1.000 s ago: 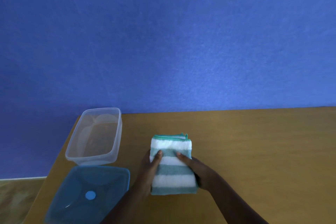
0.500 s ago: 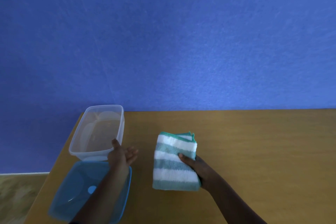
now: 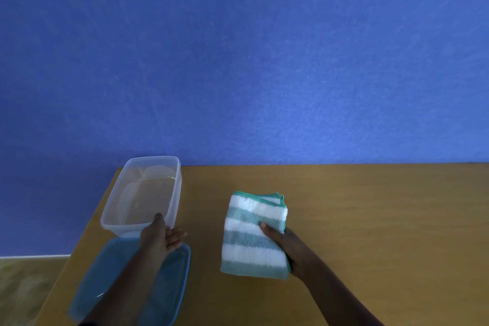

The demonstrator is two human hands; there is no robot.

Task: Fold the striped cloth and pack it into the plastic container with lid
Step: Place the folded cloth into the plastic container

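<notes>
Folded teal-and-white striped terry cloth [image 3: 252,235]: on the wooden table [image 3: 357,219], clasped at its right edge by the right hand [image 3: 284,242]. Clear rectangular plastic container [image 3: 144,196]: near corner touched by the spread-fingered left hand [image 3: 161,235]. Translucent blue lid [image 3: 169,283]: beneath the left forearm.

Right hand [image 3: 284,242] grips folded cloth [image 3: 252,235] beside container [image 3: 174,193].

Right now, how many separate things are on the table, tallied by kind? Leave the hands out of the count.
Clear plastic container: 1, open and empty
Blue lid: 1, flat on the table in front of the container
Striped cloth: 1, folded, held by the right hand
Total: 3
The left hand is at the container's near rim.
</notes>
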